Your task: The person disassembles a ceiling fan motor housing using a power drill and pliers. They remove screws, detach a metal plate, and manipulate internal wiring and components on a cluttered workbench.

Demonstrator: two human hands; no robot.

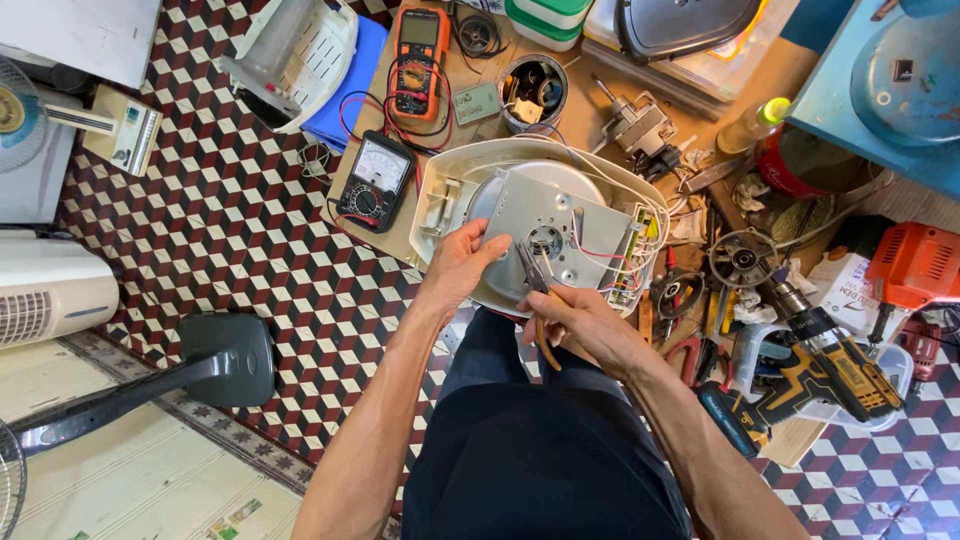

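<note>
An opened white appliance base (470, 165) lies upside down on my lap and the workbench, showing a round metal plate (560, 215) with red and white wires at its right side. My left hand (462, 262) grips the near left edge of that plate. My right hand (580, 320) is closed on pliers (532, 275) with brown handles, whose jaws point at the plate's central hub.
An analog meter (375, 180) and an orange digital multimeter (420, 60) lie left of the appliance. A yellow cordless drill (835, 365), an orange power tool (915, 265) and scattered hand tools crowd the right. A black fan base (225, 360) stands on the checkered floor.
</note>
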